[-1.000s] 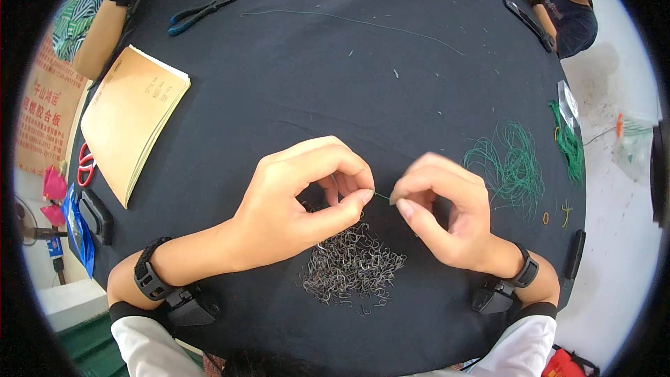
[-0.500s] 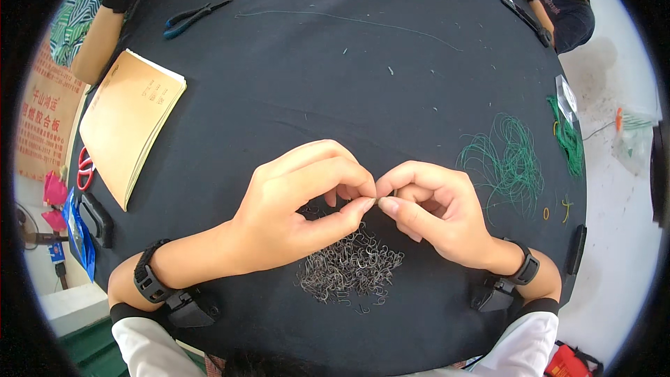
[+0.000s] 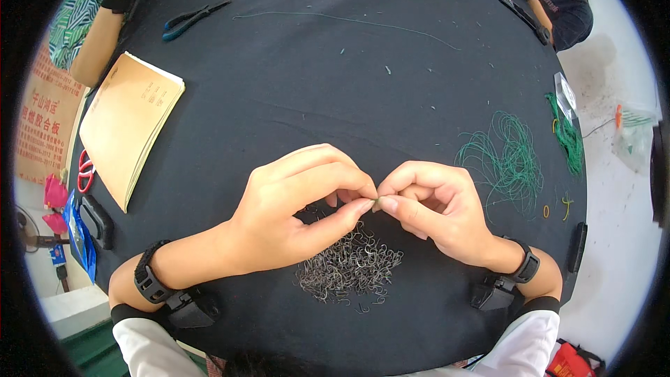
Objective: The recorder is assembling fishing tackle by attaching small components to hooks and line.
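Observation:
My left hand (image 3: 300, 206) and my right hand (image 3: 436, 209) meet above the table, fingertips touching. Thumb and forefinger of each are pinched together. A tiny greenish bit shows where the tips join, too small to name. Just below and nearer to me lies a heap of small dark metal hooks (image 3: 352, 265), its far side partly covered by my left hand. To the right of my right hand rests a loose tangle of thin green line (image 3: 506, 160).
A tan paper booklet (image 3: 132, 122), red-handled scissors (image 3: 85, 171) and a black case-like object (image 3: 96, 221) lie at left. Pliers (image 3: 195, 19) and a long green thread (image 3: 342, 17) are farther off. A green line bundle (image 3: 569, 139) sits at the right edge. Two people sit across the table.
My fingertips have shifted only slightly against each other, and a little green now shows between them. The hook heap and the green tangle stay put.

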Demonstrator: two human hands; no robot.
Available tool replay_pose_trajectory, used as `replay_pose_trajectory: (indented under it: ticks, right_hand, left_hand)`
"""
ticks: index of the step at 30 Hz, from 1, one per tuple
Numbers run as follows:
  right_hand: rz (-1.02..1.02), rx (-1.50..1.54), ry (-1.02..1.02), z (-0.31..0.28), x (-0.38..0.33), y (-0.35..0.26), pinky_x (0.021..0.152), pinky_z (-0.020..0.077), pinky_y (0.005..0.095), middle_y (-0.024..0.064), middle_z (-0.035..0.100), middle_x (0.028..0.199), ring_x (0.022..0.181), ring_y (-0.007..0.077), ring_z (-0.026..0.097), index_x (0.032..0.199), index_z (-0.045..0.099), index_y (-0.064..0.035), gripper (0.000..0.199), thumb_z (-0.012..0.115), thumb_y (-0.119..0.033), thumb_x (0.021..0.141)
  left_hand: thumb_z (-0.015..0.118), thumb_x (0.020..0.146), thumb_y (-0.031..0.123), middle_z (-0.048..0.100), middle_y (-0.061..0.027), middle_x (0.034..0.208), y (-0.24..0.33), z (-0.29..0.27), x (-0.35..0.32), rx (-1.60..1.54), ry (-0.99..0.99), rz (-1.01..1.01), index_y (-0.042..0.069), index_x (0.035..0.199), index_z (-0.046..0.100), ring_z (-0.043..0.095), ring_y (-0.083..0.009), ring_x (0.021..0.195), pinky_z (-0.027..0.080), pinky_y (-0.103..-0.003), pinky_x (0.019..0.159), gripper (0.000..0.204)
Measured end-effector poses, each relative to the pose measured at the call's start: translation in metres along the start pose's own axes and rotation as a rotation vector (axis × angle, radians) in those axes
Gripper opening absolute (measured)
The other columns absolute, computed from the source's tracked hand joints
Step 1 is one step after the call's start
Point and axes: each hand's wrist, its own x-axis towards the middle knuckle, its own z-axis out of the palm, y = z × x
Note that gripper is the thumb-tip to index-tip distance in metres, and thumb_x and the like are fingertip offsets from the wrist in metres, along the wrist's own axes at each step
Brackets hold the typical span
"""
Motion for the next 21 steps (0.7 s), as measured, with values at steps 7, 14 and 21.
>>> replay_pose_trajectory:
  ticks: [7, 14, 21]
  right_hand:
    - [-0.048, -0.085, 0.009, -0.0024, -0.0017, 0.0023, 0.05, 0.0288, 0.0177, -0.0072, 0.049, 0.062, 0.056, -0.0021, 0.039, 0.09, 0.061, 0.0008, 0.006, 0.058, -0.005, 0.088]
    - [-0.189, -0.269, 0.049, -0.0031, 0.0, 0.0083, 0.048, 0.0316, 0.0194, -0.0037, 0.05, 0.055, 0.052, -0.0008, 0.041, 0.087, 0.063, -0.0001, 0.005, 0.06, -0.004, 0.086]
    - [-0.244, -0.333, 0.055, -0.0028, 0.0004, 0.0088, 0.048, 0.0305, 0.0199, -0.0017, 0.055, 0.057, 0.05, 0.0, 0.042, 0.086, 0.065, 0.0025, 0.007, 0.059, 0.003, 0.082]
  left_hand:
    - [0.067, 0.073, -0.003, 0.064, -0.0112, 0.08, 0.0017, -0.0014, -0.0001, -0.064, -0.046, -0.01, -0.002, 0.086, 0.062, 0.063, -0.0197, 0.071, 0.05, -0.028, 0.063, 0.014]
    - [0.063, 0.076, -0.004, 0.065, -0.0109, 0.078, -0.001, -0.0002, 0.0001, 0.008, -0.05, 0.009, 0.0, 0.087, 0.063, 0.064, -0.0188, 0.07, 0.05, -0.028, 0.062, 0.011]
    - [0.063, 0.077, -0.004, 0.065, -0.0109, 0.078, -0.0022, -0.0002, -0.0032, -0.205, -0.076, -0.165, -0.001, 0.086, 0.063, 0.064, -0.0154, 0.071, 0.05, -0.027, 0.064, 0.009]
